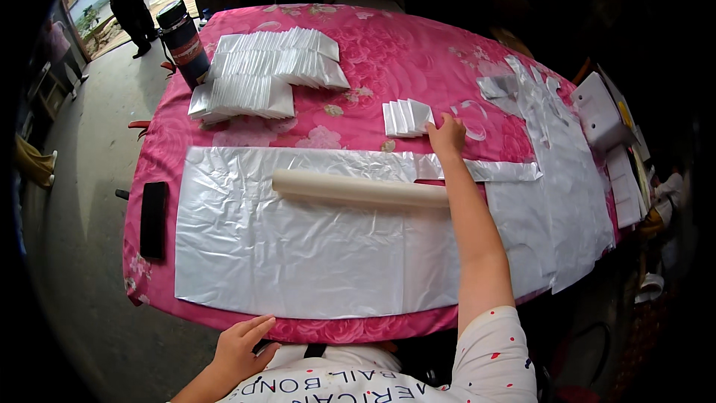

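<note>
My right hand (449, 136) reaches across the table beside a short overlapping row of folded silvery plastic packets (406, 119). Its thumb is at the corner of the rightmost packet, while the other fingers stand apart from it. My left hand (242, 345) is at the table's near edge with its fingers stretched out, holding nothing. Between the hands lies a wide flat sheet of silvery plastic film (321, 261). A long pale roller tube (358, 188) rests across this film, its right end hidden behind my right forearm.
Many folded packets (253, 67) stand in rows at the far left, beside a dark flask (183, 45). A black phone (153, 220) lies at the left edge. More film (559, 186) spreads over the right side. White boxes (600, 112) stand beyond it. People stand by the doorway.
</note>
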The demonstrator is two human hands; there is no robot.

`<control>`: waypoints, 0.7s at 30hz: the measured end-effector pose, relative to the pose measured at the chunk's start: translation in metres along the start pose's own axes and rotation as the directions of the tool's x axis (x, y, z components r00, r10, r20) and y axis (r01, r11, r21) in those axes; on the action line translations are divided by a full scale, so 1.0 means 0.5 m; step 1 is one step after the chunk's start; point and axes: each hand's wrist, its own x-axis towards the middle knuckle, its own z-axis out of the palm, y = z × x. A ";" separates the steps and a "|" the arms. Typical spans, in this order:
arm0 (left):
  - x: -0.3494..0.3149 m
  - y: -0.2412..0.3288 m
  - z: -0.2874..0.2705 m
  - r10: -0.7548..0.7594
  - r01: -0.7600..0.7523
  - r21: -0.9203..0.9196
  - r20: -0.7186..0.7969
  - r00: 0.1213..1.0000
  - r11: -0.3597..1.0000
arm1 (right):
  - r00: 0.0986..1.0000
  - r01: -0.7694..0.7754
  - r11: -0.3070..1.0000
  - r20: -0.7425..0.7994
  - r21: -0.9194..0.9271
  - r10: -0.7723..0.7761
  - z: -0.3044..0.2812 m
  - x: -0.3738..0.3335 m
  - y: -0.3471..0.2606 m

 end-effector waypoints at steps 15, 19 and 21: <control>0.252 0.046 0.121 0.351 -0.361 0.040 0.160 0.922 0.932 | 0.751 0.238 0.926 0.550 0.293 -0.367 -0.325 -0.370 0.067; 0.315 0.071 0.188 0.290 -0.290 -0.016 0.074 0.954 0.957 | 0.611 0.282 0.770 0.512 0.572 -0.604 -0.358 -0.465 0.046; 0.332 0.094 0.214 0.325 -0.328 0.031 0.069 0.943 0.944 | 0.597 0.270 0.727 0.483 0.631 -0.641 -0.359 -0.482 0.072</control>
